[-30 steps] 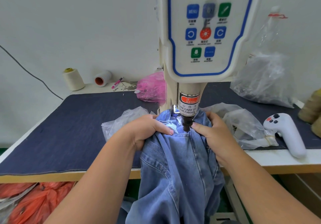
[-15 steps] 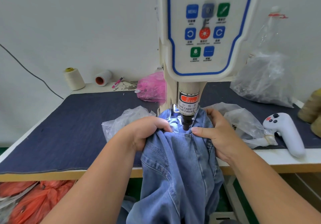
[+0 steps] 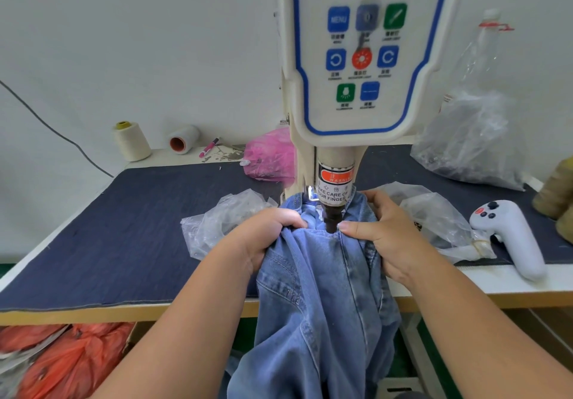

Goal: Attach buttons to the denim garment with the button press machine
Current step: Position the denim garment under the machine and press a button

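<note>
Plain white wall (image 3: 139, 42) standing bkgd; wooden-edged worktable w/ dark blue cloth top (image 3: 124, 234) spreading beneath, brightly lit.

Two thread spools (image 3: 131, 141), three clear bags (image 3: 471, 141)

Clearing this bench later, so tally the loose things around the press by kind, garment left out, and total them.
Thread cones and spools: 2, the cream cone and the white spool
Plastic bags on the table: 4, pink bag, clear bag, clear bag, large clear bag
Pink pens: 1, the pen
White handheld controllers: 1, the controller
Total: 8
</note>
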`<state>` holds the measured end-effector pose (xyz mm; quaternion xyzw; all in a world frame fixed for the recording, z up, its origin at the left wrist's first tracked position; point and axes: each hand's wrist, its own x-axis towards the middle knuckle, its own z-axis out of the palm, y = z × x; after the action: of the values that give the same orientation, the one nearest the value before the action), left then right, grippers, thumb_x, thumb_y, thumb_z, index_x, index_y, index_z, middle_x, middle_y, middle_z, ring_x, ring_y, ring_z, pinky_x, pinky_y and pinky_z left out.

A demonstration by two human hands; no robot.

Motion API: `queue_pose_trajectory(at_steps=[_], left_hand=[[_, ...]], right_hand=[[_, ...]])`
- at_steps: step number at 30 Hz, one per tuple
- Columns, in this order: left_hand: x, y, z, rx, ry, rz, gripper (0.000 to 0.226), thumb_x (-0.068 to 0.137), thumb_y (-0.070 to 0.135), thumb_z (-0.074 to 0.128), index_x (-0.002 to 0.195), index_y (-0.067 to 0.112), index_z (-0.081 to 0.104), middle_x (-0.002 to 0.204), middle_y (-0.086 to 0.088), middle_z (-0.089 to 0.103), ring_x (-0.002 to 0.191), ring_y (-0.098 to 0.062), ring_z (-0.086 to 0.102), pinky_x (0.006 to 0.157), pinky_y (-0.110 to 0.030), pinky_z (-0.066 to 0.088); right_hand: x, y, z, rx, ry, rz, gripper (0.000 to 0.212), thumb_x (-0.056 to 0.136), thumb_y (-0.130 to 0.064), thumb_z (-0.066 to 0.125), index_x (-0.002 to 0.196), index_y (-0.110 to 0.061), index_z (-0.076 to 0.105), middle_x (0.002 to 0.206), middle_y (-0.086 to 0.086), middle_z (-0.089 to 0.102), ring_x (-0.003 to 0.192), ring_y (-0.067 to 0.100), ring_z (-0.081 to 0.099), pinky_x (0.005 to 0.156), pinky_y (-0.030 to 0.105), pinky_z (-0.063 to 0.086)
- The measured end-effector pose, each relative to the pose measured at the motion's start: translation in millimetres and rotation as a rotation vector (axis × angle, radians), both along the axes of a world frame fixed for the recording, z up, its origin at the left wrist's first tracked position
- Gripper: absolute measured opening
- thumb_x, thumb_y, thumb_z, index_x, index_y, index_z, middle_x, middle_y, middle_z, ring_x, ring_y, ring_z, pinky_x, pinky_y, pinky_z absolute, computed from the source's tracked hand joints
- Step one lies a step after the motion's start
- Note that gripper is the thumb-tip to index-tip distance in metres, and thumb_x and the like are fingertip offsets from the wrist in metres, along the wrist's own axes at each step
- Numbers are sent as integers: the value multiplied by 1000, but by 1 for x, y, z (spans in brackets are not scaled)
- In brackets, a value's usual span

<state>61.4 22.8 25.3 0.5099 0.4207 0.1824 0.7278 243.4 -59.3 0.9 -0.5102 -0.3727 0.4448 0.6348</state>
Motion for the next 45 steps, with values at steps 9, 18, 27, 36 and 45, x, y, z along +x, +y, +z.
queue_pose_trajectory(at_steps=[9, 18, 27, 36, 45], left_hand=[[-5, -3, -3, 554, 249, 60, 9, 80, 12, 73, 86, 18, 70, 83, -4, 76, 74, -18, 71, 70, -31, 56], [1, -6, -5, 506, 174, 141, 8, 80, 16, 74, 83, 20, 69, 70, 4, 73, 62, -10, 69, 52, -19, 52], [5, -3, -10, 359, 95, 160, 14, 79, 12, 77, 89, 19, 71, 76, 0, 76, 68, -15, 73, 56, -23, 53], [11, -4, -16, 522, 199, 176, 25, 81, 19, 78, 104, 15, 69, 98, -8, 74, 94, -25, 70, 89, -41, 55], [3, -2, -21, 399, 119, 140, 19, 79, 17, 81, 95, 20, 71, 82, 0, 77, 72, -13, 73, 59, -23, 53]], right_hand=[[-5, -4, -8, 5, 24, -10, 59, 57, -16, 88, 111, -15, 64, 98, 6, 77, 89, 24, 74, 72, 33, 59], [-3, 0, -7, 24, -181, -143, 36, 73, -1, 81, 100, -20, 66, 95, -1, 76, 83, 14, 74, 70, 28, 56], [-9, 10, -9, 49, -160, -208, 33, 72, -8, 84, 97, -18, 65, 82, -10, 76, 73, 0, 70, 57, 10, 49], [-13, 10, -11, 39, -263, -243, 26, 75, -17, 83, 93, -21, 64, 84, -10, 72, 70, -6, 65, 62, 11, 46], [-22, 0, -15, 10, -181, -222, 38, 63, -36, 78, 95, -19, 68, 85, -4, 76, 79, 11, 72, 73, 30, 54]])
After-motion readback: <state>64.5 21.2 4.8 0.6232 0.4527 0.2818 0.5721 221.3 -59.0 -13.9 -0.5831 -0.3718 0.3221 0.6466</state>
